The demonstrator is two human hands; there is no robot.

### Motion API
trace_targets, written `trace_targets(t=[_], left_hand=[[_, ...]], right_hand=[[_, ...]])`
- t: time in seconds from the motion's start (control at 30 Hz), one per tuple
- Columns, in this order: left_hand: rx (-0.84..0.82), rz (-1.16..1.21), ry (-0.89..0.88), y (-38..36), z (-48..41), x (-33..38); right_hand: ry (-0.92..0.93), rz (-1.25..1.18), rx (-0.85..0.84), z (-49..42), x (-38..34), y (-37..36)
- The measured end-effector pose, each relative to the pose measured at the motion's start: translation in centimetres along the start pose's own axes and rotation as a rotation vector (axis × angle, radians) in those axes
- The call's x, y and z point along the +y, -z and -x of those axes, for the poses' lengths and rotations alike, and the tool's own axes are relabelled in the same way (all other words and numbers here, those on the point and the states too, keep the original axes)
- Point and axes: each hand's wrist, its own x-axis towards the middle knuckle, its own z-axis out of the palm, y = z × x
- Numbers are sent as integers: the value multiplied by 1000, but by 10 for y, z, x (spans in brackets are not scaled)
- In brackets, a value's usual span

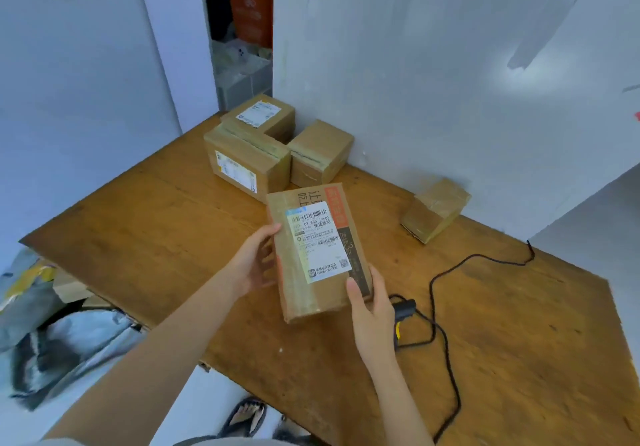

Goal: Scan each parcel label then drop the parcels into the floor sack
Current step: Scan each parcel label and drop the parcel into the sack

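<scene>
The white label (318, 242) on the held parcel (317, 255) reads "03 885 (XSD)" under a barcode.

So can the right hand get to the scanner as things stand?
Probably yes: the scanner lies uncovered on the table just beside the right hand, but that hand is holding the parcel and must release it first.

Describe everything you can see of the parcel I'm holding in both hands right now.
The flat brown cardboard parcel is oblong, sealed with clear tape and printed with an orange strip and a dark strip along one edge. A white shipping label with barcodes and a QR code faces up. It is held tilted above the wooden table, the left hand gripping its left edge and the right hand its near right corner.
</scene>
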Motion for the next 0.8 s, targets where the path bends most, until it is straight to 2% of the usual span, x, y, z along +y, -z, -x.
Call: trace_targets(t=[0.1, 0.27, 0.4, 0.5, 0.8], left_hand=[[179, 58, -24, 18, 29, 1], [489, 170, -142, 86, 86, 9], [621, 261, -305, 158, 130, 15], [742, 401, -303, 218, 161, 17], [757, 370, -389, 426, 233, 39]], right_hand=[[74, -1, -70, -4, -11, -21], [128, -12, -331, 9, -41, -98], [156, -14, -541, 33, -66, -177], [175, -26, -645, 55, -79, -242], [194, -8, -822, 134, -115, -456]])
